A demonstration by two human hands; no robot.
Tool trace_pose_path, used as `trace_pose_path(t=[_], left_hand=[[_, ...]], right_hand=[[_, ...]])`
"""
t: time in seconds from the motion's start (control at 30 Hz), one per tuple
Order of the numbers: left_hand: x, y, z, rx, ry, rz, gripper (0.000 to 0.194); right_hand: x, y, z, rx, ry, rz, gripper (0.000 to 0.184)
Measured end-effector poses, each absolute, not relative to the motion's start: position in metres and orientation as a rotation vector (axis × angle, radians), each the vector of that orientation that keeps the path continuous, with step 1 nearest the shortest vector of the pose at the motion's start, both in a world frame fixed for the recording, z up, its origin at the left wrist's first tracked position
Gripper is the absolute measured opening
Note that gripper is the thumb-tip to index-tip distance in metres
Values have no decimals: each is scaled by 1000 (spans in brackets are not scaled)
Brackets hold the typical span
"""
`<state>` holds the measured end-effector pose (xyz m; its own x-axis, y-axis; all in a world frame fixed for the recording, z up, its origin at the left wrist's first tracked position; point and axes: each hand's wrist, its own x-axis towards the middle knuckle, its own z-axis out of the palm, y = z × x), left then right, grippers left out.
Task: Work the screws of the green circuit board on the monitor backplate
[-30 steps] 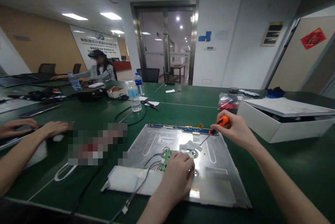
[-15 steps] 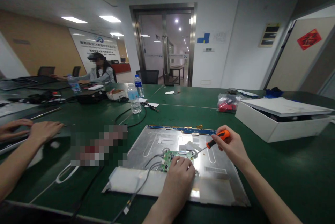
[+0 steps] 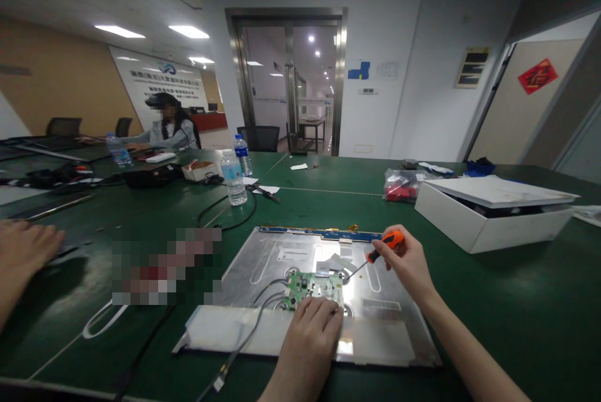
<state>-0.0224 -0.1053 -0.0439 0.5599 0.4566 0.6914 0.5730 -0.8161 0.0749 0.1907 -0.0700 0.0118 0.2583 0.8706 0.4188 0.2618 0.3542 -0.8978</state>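
A person's right hand [image 3: 407, 264] is holding an orange-and-black screwdriver [image 3: 393, 240], fingers closing around its handle, and the shaft is slanting down and leftward to the far right corner of a green circuit board [image 3: 307, 284]. A second ago the tip was hovering farther out, apart from that corner; now it is reaching the round mount there, so the tool is lining up with the board (whether it is actually touching a screw is staying too small to tell). The left hand [image 3: 313, 331], which was covering more of the board, is now lying lower, its fingers curving together over the near edge; what lies under them is hidden, so I cannot tell if they are gripping anything. The board is sitting near the middle of a flat metal panel [image 3: 395, 290], which is lying on the green tabletop [image 3: 507, 314]. Counting up: one screwdriver, one circuit board and one panel are showing, one white box [image 3: 511, 231] is standing to the right with its lid sitting askew, and three plastic bottles [image 3: 233, 180] are standing farther back. One neighbour's hand [image 3: 28, 242] is showing at the left edge, and one seated person [image 3: 171, 129] is working beyond.
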Motion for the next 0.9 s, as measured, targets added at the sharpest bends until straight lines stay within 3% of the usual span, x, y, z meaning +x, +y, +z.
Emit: trace_pose_path(t=[0.13, 0.27, 0.6, 0.9], left_hand=[[-26, -112, -52, -2593, -881, -1140, 25], [-35, -119, -57, -2606, -976, -947, 26], [-34, -119, -56, -2732, -1018, -559, 44], [-34, -119, -53, -2808, -1074, -530, 42]], right_hand=[[183, -71, 9, -1141, -1312, 624, 30], [179, -71, 3, -1131, -1338, 632, 28], [170, -80, 7, -1209, -1453, 344, 24], [167, -86, 11, -1193, -1507, 388, 22]])
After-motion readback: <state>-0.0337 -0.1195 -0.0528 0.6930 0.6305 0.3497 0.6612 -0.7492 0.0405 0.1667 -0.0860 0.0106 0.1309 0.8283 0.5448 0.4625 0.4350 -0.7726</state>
